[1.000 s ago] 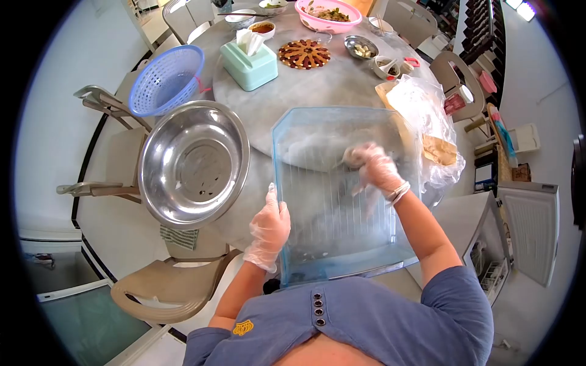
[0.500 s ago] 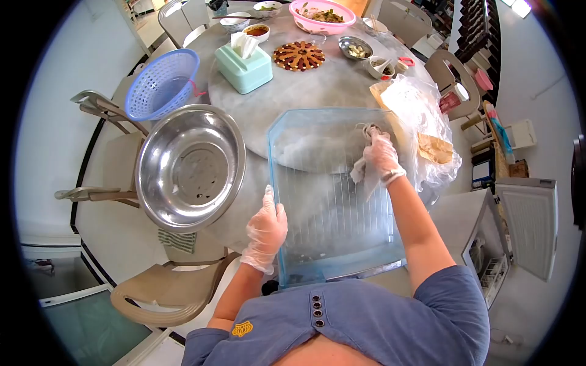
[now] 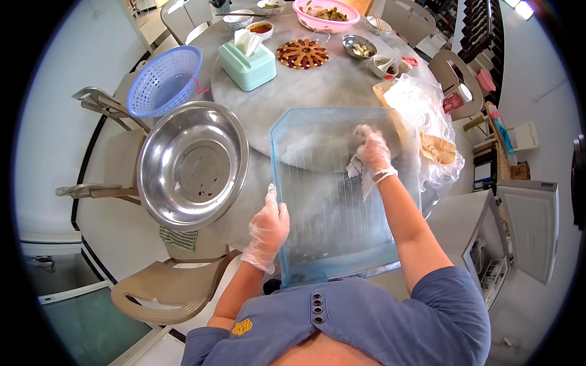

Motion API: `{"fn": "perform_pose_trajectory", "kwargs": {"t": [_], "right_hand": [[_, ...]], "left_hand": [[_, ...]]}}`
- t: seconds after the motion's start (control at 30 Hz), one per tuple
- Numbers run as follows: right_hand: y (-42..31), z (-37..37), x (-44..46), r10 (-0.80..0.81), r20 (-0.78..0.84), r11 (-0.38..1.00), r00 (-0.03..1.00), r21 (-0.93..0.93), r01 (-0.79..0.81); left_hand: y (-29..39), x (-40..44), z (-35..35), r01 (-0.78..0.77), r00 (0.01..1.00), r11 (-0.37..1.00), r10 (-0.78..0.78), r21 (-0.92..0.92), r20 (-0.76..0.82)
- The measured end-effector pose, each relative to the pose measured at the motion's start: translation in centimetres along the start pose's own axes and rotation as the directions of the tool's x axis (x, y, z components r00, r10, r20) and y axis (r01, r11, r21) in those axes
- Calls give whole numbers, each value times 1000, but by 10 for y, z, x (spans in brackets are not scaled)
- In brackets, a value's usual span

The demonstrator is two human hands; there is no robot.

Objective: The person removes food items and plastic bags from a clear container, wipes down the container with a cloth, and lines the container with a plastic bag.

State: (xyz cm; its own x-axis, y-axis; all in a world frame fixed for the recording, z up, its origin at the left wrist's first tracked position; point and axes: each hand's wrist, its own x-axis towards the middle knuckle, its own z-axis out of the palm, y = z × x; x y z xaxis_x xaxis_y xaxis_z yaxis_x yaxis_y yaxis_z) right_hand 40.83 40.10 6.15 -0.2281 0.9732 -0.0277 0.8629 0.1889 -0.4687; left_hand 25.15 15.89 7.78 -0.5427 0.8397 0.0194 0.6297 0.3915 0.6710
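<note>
A translucent blue plastic drawer (image 3: 332, 247) with ribbed lines lies against the table edge, its near end by my body. My left hand (image 3: 267, 229), in a clear plastic glove, is closed on the drawer's left rim with the thumb up. Inside the drawer, toward its upper right, my gloved right hand (image 3: 373, 152) is closed round a crumpled pale cloth (image 3: 367, 181). Part of the cloth hangs below the palm; the fingers are slightly blurred. To the left of the drawer sits a large steel basin (image 3: 194, 168) with dark bits on its bottom.
Beyond the basin is a blue plastic colander (image 3: 163, 82). A mint tissue box (image 3: 247, 66), a patterned trivet (image 3: 303, 54) and a pink basin of greens (image 3: 326, 17) stand farther back. Crumpled plastic bags (image 3: 421, 104) lie at right. A chair (image 3: 162, 296) stands at lower left.
My right hand has moved slightly left and toward me inside the drawer with the cloth. My left hand keeps its hold on the rim. The whole view has shifted a little.
</note>
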Motion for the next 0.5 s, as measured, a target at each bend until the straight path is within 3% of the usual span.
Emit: {"fn": "perform_pose_trajectory", "kwargs": {"t": [0.07,0.1,0.13,0.2,0.23,0.3,0.33,0.4,0.5], "right_hand": [[5,18,-15,-358,133,923,924,-102,372],[-8,14,-24,-346,281,910,895,-133,393],[-10,17,-26,-404,375,898,834,-9,439],[-9,24,-16,-449,290,891,845,209,402],[-15,24,-9,-456,291,888,841,210,409],[-35,26,0,-318,32,944,948,100,313],[-44,34,-5,-319,35,944,947,104,314],[-63,51,-21,-463,103,885,880,0,466],[-94,50,-48,-500,551,811,668,28,584]], "left_hand": [[2,1,0,48,998,999,-47,-22,47],[1,1,1,49,998,998,-48,-31,40],[0,1,1,52,998,998,-51,-39,31],[1,2,-2,53,998,998,-53,-19,39],[2,2,-2,53,997,999,-53,0,52],[-1,3,2,26,999,999,-27,38,25],[-3,2,3,-7,1000,997,6,80,14],[-7,2,6,-31,1000,998,31,57,-5],[-8,3,6,-64,997,997,66,51,-44]]}}
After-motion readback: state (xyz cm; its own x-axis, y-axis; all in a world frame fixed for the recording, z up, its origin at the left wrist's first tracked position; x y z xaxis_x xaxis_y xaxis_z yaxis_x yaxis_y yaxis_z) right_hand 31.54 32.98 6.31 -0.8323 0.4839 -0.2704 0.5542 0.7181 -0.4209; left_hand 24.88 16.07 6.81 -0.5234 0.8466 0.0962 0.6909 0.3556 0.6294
